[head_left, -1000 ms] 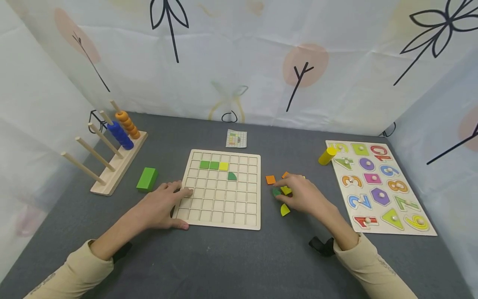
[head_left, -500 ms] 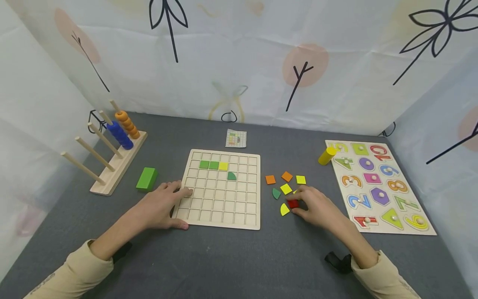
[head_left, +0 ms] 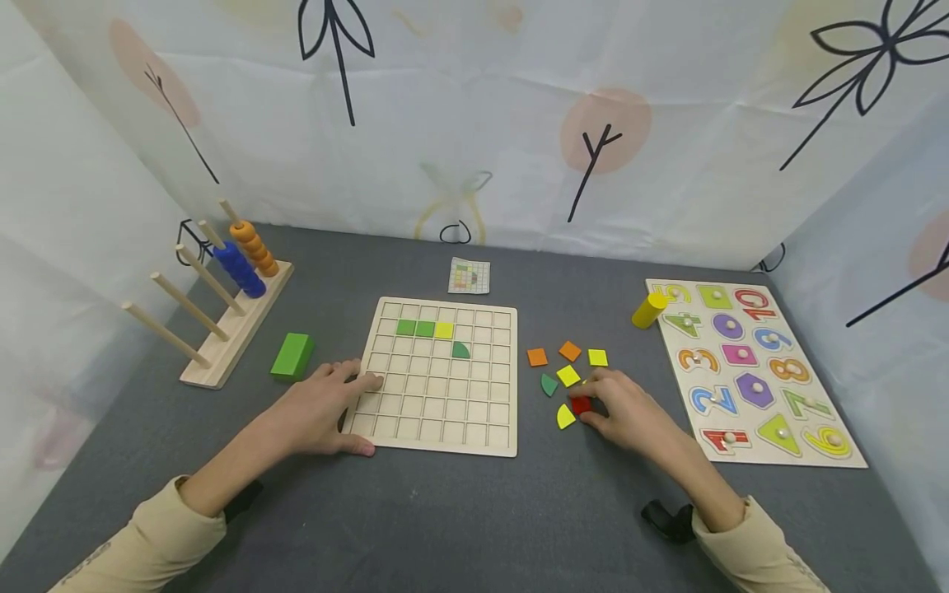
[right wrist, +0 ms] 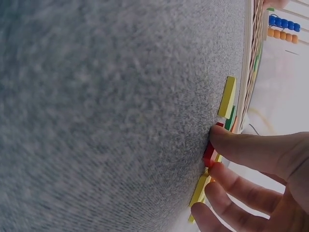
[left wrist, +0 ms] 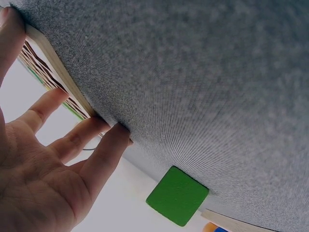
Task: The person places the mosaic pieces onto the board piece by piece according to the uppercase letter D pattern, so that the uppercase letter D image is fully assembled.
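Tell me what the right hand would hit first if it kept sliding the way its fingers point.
Likely the yellow quarter-circle piece, just left of the red piece that the right hand pinches; beyond it lies the grid board. Depth is hard to judge.

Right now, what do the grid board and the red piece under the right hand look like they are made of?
Grid board: pale unpainted wood by the look, matte, with a light tan edge and thin ribs. Red piece: likely painted wood, a flat tile with solid, even colour; right hand pinches it. Surface: grey felt-like cloth, fuzzy weave.
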### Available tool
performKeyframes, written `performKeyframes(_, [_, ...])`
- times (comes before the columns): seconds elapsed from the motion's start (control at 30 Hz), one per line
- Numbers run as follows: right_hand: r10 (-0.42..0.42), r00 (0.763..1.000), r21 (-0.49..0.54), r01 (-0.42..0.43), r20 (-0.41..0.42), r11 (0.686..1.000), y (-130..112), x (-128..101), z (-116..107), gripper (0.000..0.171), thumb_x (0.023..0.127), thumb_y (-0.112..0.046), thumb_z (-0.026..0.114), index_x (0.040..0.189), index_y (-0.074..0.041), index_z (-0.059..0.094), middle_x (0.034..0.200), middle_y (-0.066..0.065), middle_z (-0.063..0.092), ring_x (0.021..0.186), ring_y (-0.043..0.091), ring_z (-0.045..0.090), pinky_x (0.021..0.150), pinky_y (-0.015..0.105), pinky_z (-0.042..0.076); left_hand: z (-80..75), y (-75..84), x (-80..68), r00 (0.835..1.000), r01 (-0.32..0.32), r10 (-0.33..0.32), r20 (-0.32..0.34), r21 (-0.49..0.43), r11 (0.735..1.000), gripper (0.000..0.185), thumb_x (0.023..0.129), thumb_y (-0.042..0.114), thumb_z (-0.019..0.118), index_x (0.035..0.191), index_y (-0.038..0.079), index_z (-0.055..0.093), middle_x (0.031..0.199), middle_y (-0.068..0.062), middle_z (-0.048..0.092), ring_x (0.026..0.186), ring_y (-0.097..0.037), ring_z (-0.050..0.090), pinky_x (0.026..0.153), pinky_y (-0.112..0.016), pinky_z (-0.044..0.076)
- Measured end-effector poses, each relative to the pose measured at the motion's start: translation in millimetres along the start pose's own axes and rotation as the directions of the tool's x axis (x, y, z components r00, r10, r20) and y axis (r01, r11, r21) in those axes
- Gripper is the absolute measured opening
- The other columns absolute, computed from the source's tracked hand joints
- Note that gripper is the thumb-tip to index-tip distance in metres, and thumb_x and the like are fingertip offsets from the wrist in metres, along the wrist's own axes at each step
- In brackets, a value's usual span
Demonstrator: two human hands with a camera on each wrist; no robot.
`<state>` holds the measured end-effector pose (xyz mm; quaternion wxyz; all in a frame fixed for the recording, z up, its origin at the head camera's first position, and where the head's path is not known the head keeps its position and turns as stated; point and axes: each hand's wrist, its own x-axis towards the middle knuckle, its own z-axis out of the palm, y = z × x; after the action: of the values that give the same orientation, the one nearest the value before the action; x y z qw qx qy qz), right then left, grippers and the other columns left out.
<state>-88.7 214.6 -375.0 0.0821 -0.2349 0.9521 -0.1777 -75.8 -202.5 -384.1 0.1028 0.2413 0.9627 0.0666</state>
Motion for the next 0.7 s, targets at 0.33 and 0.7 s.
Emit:
performKeyframes(0.33, [-0.016, 1.000, -0.007, 0.016, 0.002, 1.000, -3.3, 0.0, -1.9, 0.025, 0.084, -0.003, 0.081, 0.109, -0.005, 0.079, 0.099, 0.005, 0.072, 0.090, 0.019, 0.062, 0.078, 0.038, 0.056, 1.8, -1.1, 0.8, 1.000, 0.003, -0.003, 0.001, 0.001, 1.000, 0.092, 0.071, 0.064, 0.085, 0.143, 0.014, 0.058, 0.143, -0.023, 0.054, 0.120, -0.045, 0.058, 0.092, -0.057, 0.054])
performKeyframes(0.7, [-0.038, 0.999, -0.018, 0.037, -0.038, 0.999, -6.1, 3.4, -3.1, 0.022, 0.085, -0.005, 0.080, 0.107, -0.004, 0.079, 0.090, 0.003, 0.071, 0.077, 0.012, 0.055, 0.066, 0.025, 0.046, 2.8, -2.1, -0.1, 1.000, -0.006, 0.006, -0.018, 0.000, 1.000, 0.091, 0.071, 0.064, 0.085, 0.143, 0.014, 0.058, 0.143, -0.024, 0.054, 0.122, -0.046, 0.058, 0.092, -0.058, 0.054])
